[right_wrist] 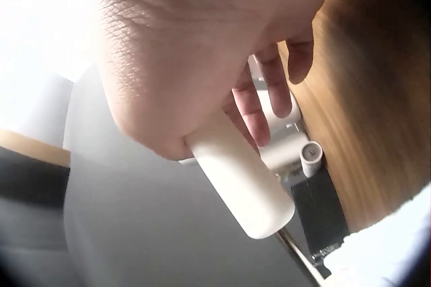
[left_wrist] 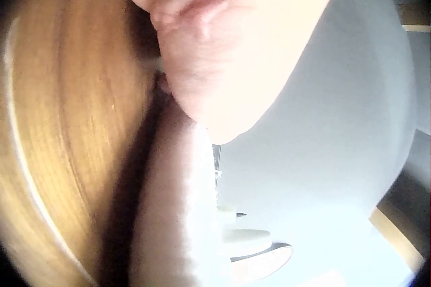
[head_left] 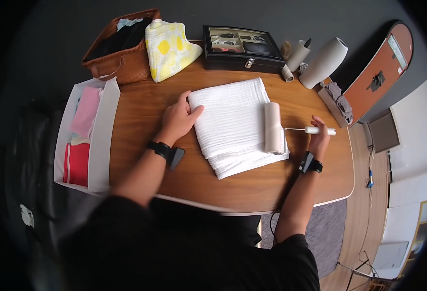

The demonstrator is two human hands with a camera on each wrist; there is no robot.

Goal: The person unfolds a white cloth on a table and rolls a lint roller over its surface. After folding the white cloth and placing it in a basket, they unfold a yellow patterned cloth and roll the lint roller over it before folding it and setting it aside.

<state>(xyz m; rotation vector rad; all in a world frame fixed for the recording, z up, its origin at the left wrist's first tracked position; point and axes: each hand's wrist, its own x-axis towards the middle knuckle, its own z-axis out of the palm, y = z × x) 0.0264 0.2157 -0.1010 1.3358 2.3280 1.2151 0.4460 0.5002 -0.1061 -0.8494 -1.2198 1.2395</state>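
A folded white crinkled cloth (head_left: 230,121) lies on the wooden table. My left hand (head_left: 178,118) holds its left edge, thumb on top and fingers along the side. From the left wrist, the cloth's thick edge (left_wrist: 172,213) shows under the thumb, with most fingers hidden. My right hand (head_left: 319,138) grips the white handle of a lint roller (head_left: 273,128), whose pale roll rests over the cloth's right edge. In the right wrist view the handle (right_wrist: 242,179) sticks out from under the palm, the fingers (right_wrist: 252,115) loosely bent beside it.
A white box (head_left: 102,150) of folded pink and red cloths stands left. Behind are a brown basket (head_left: 131,63) with a yellow-patterned cloth (head_left: 167,51) over its side, a black glasses case (head_left: 242,63), a white vase (head_left: 324,63), a small box (head_left: 337,109) and a mirror (head_left: 383,72).
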